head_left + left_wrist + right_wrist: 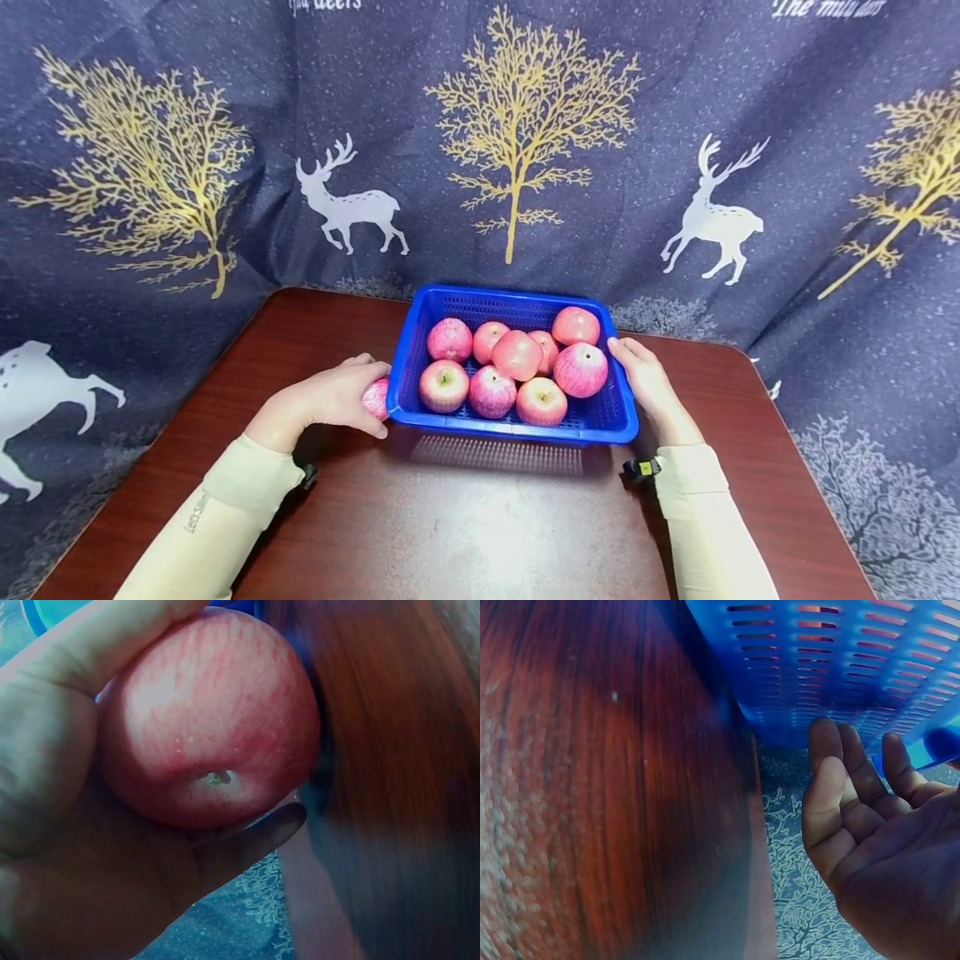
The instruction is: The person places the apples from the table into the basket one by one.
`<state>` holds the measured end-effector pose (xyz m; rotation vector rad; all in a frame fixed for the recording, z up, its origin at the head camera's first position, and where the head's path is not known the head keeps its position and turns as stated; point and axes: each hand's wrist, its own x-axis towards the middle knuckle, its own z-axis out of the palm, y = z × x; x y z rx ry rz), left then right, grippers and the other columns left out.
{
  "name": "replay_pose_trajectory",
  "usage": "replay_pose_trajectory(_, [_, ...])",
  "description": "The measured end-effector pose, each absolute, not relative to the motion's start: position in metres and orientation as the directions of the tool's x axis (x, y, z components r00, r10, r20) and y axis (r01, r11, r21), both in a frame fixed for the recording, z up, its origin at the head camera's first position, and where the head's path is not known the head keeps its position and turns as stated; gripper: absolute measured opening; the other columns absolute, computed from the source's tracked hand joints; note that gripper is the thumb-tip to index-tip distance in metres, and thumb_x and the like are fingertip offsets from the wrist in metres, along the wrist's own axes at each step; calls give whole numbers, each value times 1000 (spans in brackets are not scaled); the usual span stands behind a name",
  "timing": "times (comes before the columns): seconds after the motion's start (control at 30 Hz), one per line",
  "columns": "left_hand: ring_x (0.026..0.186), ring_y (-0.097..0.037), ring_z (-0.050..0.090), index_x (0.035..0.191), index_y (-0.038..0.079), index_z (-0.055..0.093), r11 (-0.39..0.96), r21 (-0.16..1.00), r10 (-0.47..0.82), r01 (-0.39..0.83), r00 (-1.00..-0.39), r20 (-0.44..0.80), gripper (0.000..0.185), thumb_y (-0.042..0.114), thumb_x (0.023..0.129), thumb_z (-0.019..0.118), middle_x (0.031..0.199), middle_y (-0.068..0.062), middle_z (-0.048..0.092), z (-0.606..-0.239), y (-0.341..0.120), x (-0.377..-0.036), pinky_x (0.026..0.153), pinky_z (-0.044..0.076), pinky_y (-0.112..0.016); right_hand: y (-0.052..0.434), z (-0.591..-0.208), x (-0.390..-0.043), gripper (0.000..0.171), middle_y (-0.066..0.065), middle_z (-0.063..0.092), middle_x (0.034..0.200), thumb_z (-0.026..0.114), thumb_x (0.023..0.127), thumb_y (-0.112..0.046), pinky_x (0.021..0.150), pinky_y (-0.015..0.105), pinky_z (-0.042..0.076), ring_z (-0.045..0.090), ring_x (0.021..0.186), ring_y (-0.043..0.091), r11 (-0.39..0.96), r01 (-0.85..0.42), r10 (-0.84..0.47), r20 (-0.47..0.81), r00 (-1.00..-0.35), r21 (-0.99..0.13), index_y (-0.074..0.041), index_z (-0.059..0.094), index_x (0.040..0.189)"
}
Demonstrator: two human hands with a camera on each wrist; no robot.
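Note:
My left hand (341, 396) holds a red-striped apple (214, 720) just outside the left end of a blue plastic basket (517, 431). Thumb and fingers go round this apple, and its stem end faces the left wrist camera. At the basket's right end is my right hand (651, 383), with a fingertip at the rim. In the right wrist view the fingers (825, 742) are loosely bent beside the slotted wall; whether all of them touch it I cannot tell. Several red and pinkish apples (517, 356) lie inside the basket, one on top of others.
The basket stands toward the back of a dark reddish-brown wooden table (480, 533). Behind it hangs a dark blue cloth (450, 225) printed with white deer and golden trees. A small black device (641, 469) sits at the right wrist.

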<state>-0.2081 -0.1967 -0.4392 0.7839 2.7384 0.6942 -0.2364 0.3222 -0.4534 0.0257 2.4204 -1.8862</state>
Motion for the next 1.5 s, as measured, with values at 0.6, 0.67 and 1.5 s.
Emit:
replay_pose_trajectory(0.6, [88, -13, 66, 120, 12, 71, 692, 578, 566, 433, -822, -62, 55, 31, 75, 97, 101, 7, 72, -444, -201, -216, 85, 59, -41, 323, -450, -238, 47, 0, 73, 92, 55, 114, -53, 70, 35, 64, 76, 80, 16, 257, 66, -41, -79, -996, -964, -7, 60, 117])
replay_pose_trajectory(0.67, [82, -13, 67, 119, 12, 70, 674, 602, 573, 428, -817, -59, 52, 29, 78, 96, 96, 6, 71, -444, -203, -217, 81, 60, -39, 323, -450, -238, 49, 1, 73, 95, 55, 114, -55, 72, 35, 64, 76, 82, 16, 264, 75, -37, -88, -995, -962, -6, 60, 120])
replay_pose_trajectory(1.5, [102, -24, 70, 145, 11, 63, 705, 650, 317, 284, -946, 71, 74, 50, 89, 92, 121, -7, 75, -425, -233, -227, 91, 59, -47, 323, -455, -237, 44, 0, 72, 90, 55, 115, -52, 68, 35, 63, 75, 78, 15, 243, 54, -46, -67, -997, -969, -9, 61, 114])
